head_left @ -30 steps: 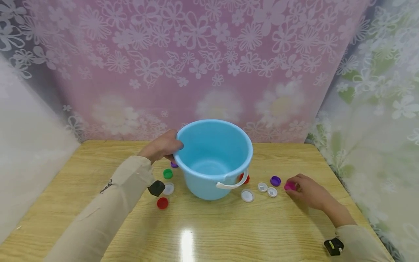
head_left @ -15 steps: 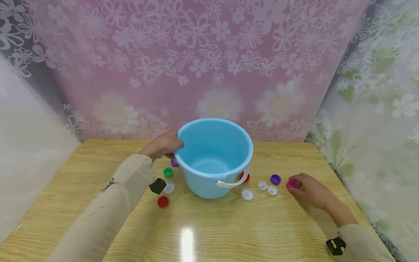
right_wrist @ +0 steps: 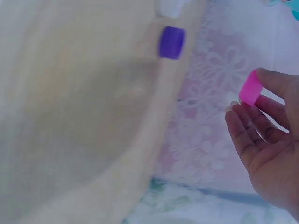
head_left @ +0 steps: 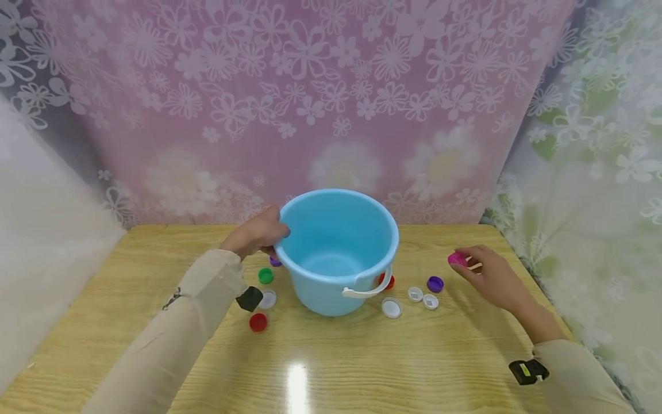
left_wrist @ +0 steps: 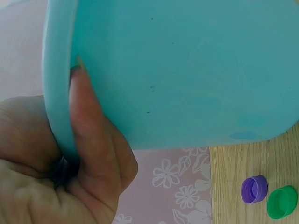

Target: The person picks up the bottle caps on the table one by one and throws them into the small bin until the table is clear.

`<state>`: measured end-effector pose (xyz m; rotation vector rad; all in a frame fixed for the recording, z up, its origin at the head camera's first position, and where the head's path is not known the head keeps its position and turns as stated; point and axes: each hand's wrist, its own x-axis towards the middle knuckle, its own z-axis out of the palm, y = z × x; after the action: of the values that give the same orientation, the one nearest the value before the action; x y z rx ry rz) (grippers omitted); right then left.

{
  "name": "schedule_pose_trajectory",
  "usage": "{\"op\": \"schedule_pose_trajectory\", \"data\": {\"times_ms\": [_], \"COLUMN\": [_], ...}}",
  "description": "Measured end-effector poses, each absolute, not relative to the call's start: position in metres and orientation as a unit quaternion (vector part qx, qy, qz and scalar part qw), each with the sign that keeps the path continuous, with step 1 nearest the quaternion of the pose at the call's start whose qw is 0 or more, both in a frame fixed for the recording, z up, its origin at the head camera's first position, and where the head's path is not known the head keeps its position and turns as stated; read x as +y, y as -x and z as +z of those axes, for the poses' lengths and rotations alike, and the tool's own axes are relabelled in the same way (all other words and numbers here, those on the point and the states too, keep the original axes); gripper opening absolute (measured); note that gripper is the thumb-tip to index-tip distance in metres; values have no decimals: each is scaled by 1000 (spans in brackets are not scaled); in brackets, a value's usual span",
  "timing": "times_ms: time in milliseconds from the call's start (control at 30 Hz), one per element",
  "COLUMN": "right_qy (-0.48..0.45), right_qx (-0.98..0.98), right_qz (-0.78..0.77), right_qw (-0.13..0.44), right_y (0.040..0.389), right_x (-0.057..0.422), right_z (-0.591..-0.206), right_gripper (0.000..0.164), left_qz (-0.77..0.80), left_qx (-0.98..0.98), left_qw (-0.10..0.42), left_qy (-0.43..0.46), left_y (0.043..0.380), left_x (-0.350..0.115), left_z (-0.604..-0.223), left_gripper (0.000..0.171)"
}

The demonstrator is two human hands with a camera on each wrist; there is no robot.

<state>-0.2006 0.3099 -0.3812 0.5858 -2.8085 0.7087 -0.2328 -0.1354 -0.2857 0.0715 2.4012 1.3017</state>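
A small bright-pink round plastic cap (head_left: 457, 260) is held above the bench (head_left: 414, 356), pinched between the right hand's (head_left: 491, 277) thumb and fingertips, a light edge grip that probably suits so small a thing. To its left, the left hand (head_left: 261, 231) grips the rim of a light-blue plastic bucket (head_left: 331, 296), likely to steady it while leaving its mouth uncovered. A purple round plastic cap (head_left: 435, 284) lies between, open side up.

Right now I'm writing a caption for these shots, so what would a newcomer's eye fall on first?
Probably the big blue bucket mid-table, its rim gripped by the left hand. Next, likely, the bright pink cap, pinched by the right hand above the table's right side. Red, white, green and purple caps lie around the bucket.
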Motion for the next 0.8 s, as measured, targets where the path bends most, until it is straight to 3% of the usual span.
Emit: {"op": "schedule_pose_trajectory", "data": {"times_ms": [200, 800], "right_qy": [-208, -251], "right_qx": [-931, -892], "right_qz": [262, 327], "right_qw": [144, 187], "right_y": [207, 224], "right_x": [293, 225], "right_z": [-359, -295], "right_gripper": [39, 42], "left_qz": [468, 467], "left_qx": [860, 860], "left_qw": [204, 202], "left_qy": [-22, -33], "left_y": [232, 231], "left_x": [-135, -137], "left_z": [-290, -287], "left_gripper": [28, 34]}}
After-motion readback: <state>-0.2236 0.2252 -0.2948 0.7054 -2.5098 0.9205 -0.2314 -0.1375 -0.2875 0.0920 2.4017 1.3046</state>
